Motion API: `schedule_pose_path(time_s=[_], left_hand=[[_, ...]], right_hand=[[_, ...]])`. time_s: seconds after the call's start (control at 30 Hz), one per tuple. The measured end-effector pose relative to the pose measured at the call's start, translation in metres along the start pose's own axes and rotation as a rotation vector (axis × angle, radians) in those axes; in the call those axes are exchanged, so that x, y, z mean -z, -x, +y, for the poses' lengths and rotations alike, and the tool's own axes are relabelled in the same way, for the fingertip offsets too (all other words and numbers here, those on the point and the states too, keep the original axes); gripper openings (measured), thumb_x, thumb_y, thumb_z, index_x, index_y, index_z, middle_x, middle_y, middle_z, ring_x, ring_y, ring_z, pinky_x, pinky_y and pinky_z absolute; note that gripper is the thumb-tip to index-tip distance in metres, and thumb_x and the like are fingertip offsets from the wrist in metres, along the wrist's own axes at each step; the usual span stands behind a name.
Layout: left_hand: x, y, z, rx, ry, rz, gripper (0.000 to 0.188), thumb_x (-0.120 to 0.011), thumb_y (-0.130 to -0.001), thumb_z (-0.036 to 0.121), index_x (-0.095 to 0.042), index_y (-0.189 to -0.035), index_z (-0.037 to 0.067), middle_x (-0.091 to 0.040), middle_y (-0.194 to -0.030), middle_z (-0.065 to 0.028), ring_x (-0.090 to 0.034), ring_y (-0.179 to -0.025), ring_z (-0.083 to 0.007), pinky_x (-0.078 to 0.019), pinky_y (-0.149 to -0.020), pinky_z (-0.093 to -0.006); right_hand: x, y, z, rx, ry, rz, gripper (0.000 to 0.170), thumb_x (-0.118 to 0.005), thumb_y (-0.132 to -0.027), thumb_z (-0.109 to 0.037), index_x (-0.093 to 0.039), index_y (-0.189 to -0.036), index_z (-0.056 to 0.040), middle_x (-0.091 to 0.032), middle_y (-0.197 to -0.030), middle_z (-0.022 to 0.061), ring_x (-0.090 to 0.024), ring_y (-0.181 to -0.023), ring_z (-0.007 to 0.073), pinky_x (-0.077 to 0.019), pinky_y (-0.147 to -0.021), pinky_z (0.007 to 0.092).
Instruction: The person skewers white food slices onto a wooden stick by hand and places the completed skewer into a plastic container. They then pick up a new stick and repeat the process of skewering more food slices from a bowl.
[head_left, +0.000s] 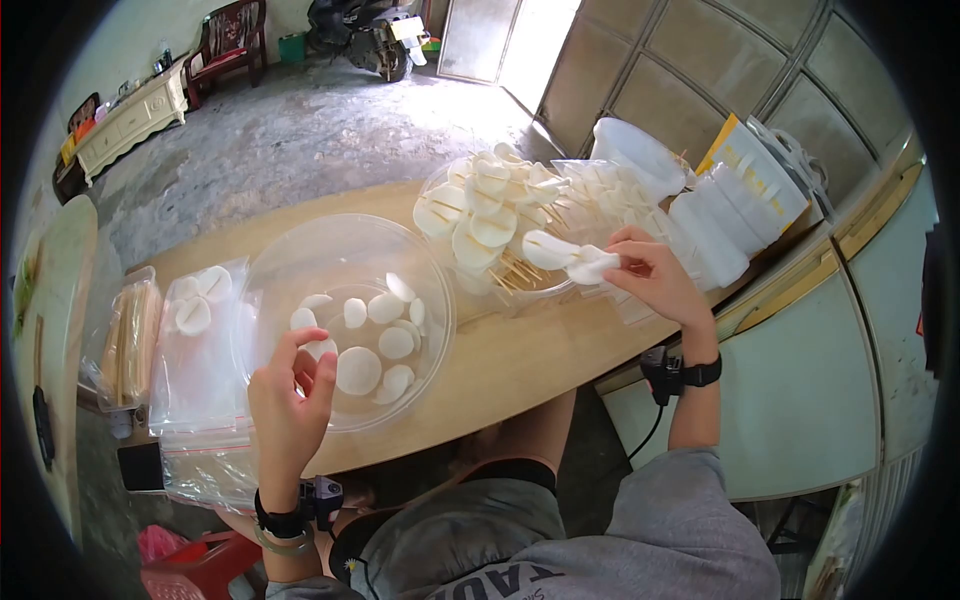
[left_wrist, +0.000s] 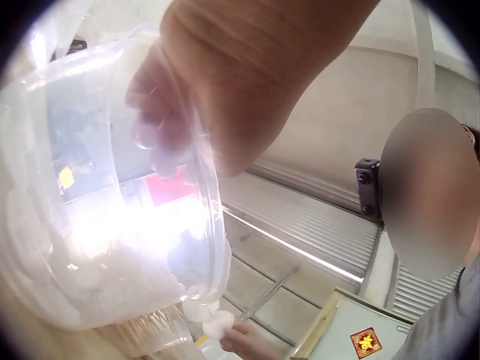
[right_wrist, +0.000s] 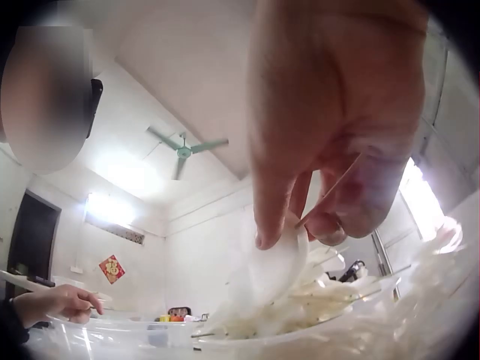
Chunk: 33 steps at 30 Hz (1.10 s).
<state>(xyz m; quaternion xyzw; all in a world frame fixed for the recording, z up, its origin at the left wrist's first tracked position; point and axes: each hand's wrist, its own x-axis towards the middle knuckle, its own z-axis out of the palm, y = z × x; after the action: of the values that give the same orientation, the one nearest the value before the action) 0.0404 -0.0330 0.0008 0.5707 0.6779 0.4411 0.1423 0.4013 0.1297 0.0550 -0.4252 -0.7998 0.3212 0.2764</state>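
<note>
My left hand [head_left: 290,400] hovers over a round clear plastic tub [head_left: 440,345] of loose white discs [head_left: 358,371]. Its thumb and fingers are loosely bent around one disc [head_left: 319,349], with no grip on it showing. In the left wrist view, those fingers [left_wrist: 161,124] show through the tub's wall, above the discs. My right hand [head_left: 655,275] pinches a thin stick [right_wrist: 330,187] bearing white slices [head_left: 548,250], raised beside a heap of similar skewered slices [head_left: 490,225]. In the right wrist view, a white slice [right_wrist: 277,259] hangs just below the fingertips.
Plastic bags [head_left: 200,375] lie at the table's left, with white discs on top. Beside them a clear box [head_left: 130,340] holds sticks. White plastic-wrapped packages [head_left: 710,225] and a yellow-and-white packet [head_left: 755,170] stand at the right. The wooden table's front edge [head_left: 500,408] is near my lap.
</note>
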Motion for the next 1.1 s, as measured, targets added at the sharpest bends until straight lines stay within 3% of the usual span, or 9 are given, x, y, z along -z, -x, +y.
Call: schedule_pose_path(time_s=[0.03,0.1,0.27,0.33,0.47,0.67,0.73,1.1], left_hand=[[-0.001,0.0,-0.001,0.002,0.001,0.0,0.017,-0.059,-0.084,0.018,-0.058,-0.096,0.005,-0.049,-0.051,-0.0063,-0.045,-0.045,-0.0136,-0.0342,-0.045,-0.0267],[-0.004,0.0,-0.002,-0.035,0.056,0.039,0.015,-0.057,-0.084,0.013,-0.058,-0.096,0.003,-0.038,-0.048,-0.0005,-0.032,-0.046,-0.0066,-0.0233,-0.044,-0.0246],[-0.005,-0.001,0.001,-0.025,0.045,0.04,0.016,-0.057,-0.084,0.013,-0.058,-0.096,0.003,-0.039,-0.048,-0.0008,-0.033,-0.046,-0.0069,-0.0246,-0.044,-0.0243],[-0.005,0.0,0.0,-0.011,0.038,0.044,0.016,-0.057,-0.084,0.013,-0.058,-0.095,0.003,-0.04,-0.048,-0.0009,-0.034,-0.046,-0.007,-0.0251,-0.045,-0.0242],[-0.004,0.0,-0.001,-0.03,0.047,0.048,0.016,-0.057,-0.084,0.014,-0.058,-0.095,0.003,-0.04,-0.049,-0.0012,-0.034,-0.047,-0.0073,-0.0257,-0.045,-0.0243],[-0.003,0.001,0.0,-0.022,0.043,0.037,0.015,-0.057,-0.084,0.014,-0.058,-0.095,0.003,-0.04,-0.049,-0.0014,-0.034,-0.047,-0.0075,-0.0258,-0.045,-0.0246],[-0.003,0.002,0.0,-0.024,0.043,0.037,0.015,-0.057,-0.084,0.014,-0.058,-0.095,0.003,-0.039,-0.049,-0.0013,-0.034,-0.047,-0.0076,-0.0258,-0.045,-0.0246],[-0.004,0.002,-0.002,-0.028,0.065,0.042,0.017,-0.058,-0.084,0.014,-0.058,-0.097,0.002,-0.04,-0.049,-0.0003,-0.034,-0.047,-0.0068,-0.0253,-0.045,-0.024]], right_hand=[[0.006,0.003,-0.008,-0.007,0.122,-0.031,0.021,-0.067,-0.077,-0.008,-0.066,-0.097,-0.0069,-0.052,-0.089,0.0008,-0.049,-0.068,0.0088,-0.0405,-0.061,0.0223],[0.012,0.004,-0.019,0.007,0.221,-0.038,0.02,-0.066,-0.077,-0.008,-0.067,-0.097,-0.0074,-0.051,-0.088,0.001,-0.049,-0.069,0.0098,-0.0398,-0.061,0.0234],[0.016,-0.002,-0.03,0.079,0.441,-0.05,0.019,-0.065,-0.078,-0.008,-0.067,-0.097,-0.0084,-0.051,-0.087,0.0019,-0.049,-0.07,0.0128,-0.0393,-0.062,0.0256],[0.015,-0.005,-0.031,0.18,0.415,-0.045,0.019,-0.064,-0.078,-0.007,-0.067,-0.097,-0.008,-0.051,-0.087,0.0023,-0.05,-0.07,0.0135,-0.0395,-0.062,0.0263],[0.018,-0.008,-0.039,0.206,0.279,-0.11,0.018,-0.062,-0.078,-0.005,-0.067,-0.096,-0.0071,-0.053,-0.086,0.0026,-0.051,-0.07,0.0132,-0.0395,-0.063,0.0262],[0.033,-0.02,-0.046,0.107,0.288,-0.232,0.018,-0.058,-0.077,0.0,-0.067,-0.093,-0.0043,-0.056,-0.082,0.0039,-0.053,-0.067,0.0127,-0.0424,-0.062,0.0256],[0.038,-0.026,-0.049,0.072,0.281,-0.354,0.016,-0.06,-0.077,-0.001,-0.066,-0.092,-0.0019,-0.059,-0.082,0.0044,-0.056,-0.067,0.0118,-0.0453,-0.061,0.0239],[0.032,-0.056,-0.023,0.088,-0.091,-0.218,0.011,-0.063,-0.082,-0.005,-0.066,-0.087,0.0034,-0.065,-0.078,0.0053,-0.058,-0.064,0.0075,-0.0481,-0.06,0.02]])
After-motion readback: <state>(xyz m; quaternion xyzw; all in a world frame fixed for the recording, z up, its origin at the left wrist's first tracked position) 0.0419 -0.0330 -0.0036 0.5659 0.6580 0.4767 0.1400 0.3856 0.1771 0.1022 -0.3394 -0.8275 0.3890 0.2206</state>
